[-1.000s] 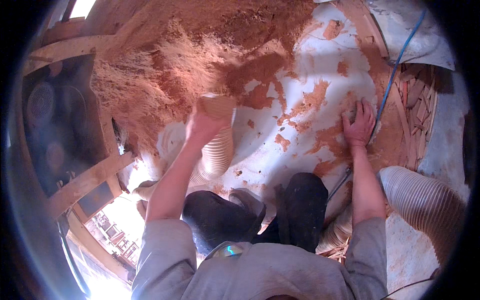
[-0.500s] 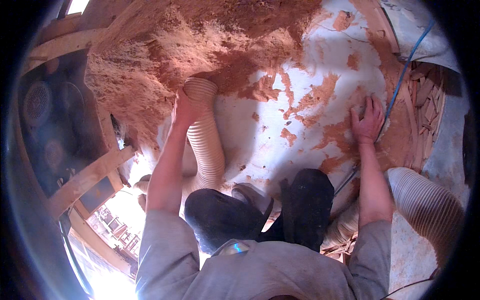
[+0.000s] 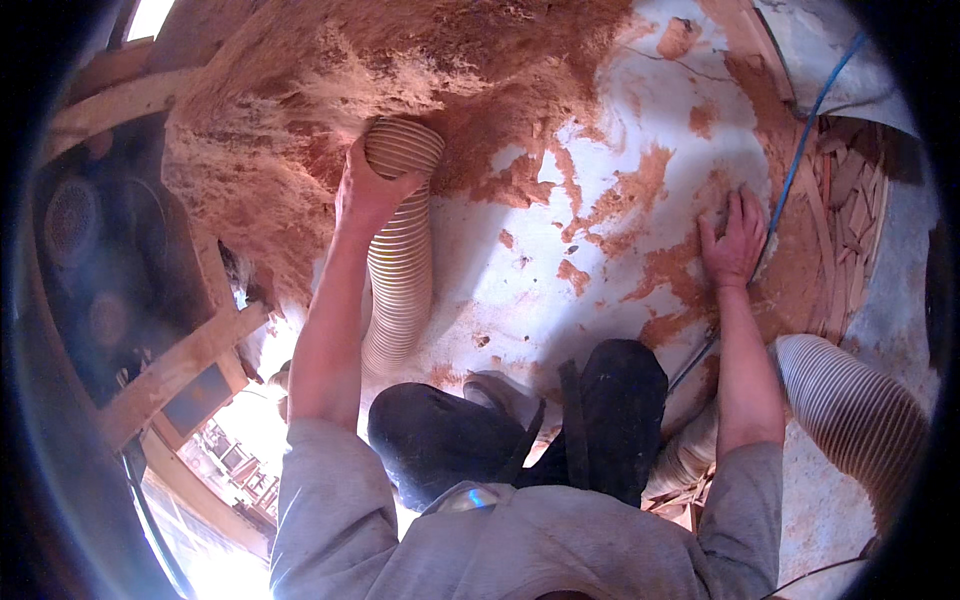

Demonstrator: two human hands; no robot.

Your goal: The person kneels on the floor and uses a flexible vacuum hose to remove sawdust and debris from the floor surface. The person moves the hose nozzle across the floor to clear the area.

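Left hand (image 3: 375, 195) wrapped round ribbed hose (image 3: 400, 285), just below its mouth; hose rises off pale floor (image 3: 480, 275), mouth at edge of reddish dust heap (image 3: 320, 90). Right hand (image 3: 733, 240) holds nothing, splayed on dusty floor, seemingly bracing. Step in hand looks like bringing hose to dust; next move probably calls for firm grip, mouth angled into heap. Around: blue cable (image 3: 803, 165) just beside right hand, wood scraps (image 3: 850, 215), 2nd hose (image 3: 835, 400). Person's 2 knees (image 3: 620, 400) limit room behind hose.

Head-worn fisheye view, facing down over hands (image 3: 370, 200)
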